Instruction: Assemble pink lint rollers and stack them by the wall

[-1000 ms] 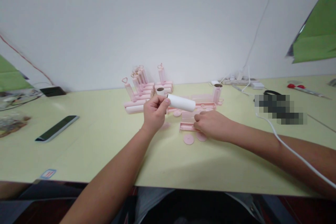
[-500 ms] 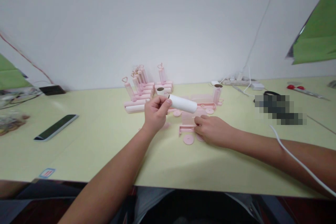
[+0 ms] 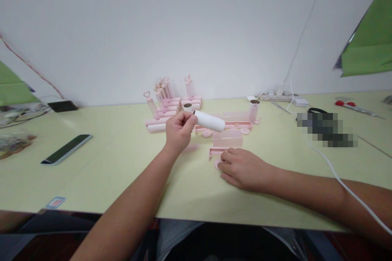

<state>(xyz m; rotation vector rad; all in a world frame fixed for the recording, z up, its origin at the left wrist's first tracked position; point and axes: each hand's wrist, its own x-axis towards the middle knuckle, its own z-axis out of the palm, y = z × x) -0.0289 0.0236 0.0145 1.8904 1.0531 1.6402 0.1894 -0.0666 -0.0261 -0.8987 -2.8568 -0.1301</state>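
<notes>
My left hand [image 3: 179,131] pinches a white sticky-paper roll [image 3: 210,121] by its left end, holding it tilted above the table. Lower down, my right hand [image 3: 245,170] has its fingertips closed on a flat pink disc [image 3: 216,163], whose left edge shows. Just behind those fingers lies a narrow pink frame [image 3: 215,153], its right part hidden by the hand. A curved translucent pink cover [image 3: 227,138] rests beyond the frame. Farther back lies a longer pink frame [image 3: 225,126], with pink discs [image 3: 207,133] near it.
Several pink lint rollers [image 3: 161,110] with heart-topped handles stand against the wall. An upright roll [image 3: 254,108] is at the back right. A phone [image 3: 67,149] lies on the left. A power strip [image 3: 277,97], a white cable [image 3: 346,183] and a blurred dark object [image 3: 327,128] are on the right.
My right hand has moved left and towards me, from the pink frame onto the disc. My left hand has shifted slightly left with the roll. The translucent cover is more fully visible.
</notes>
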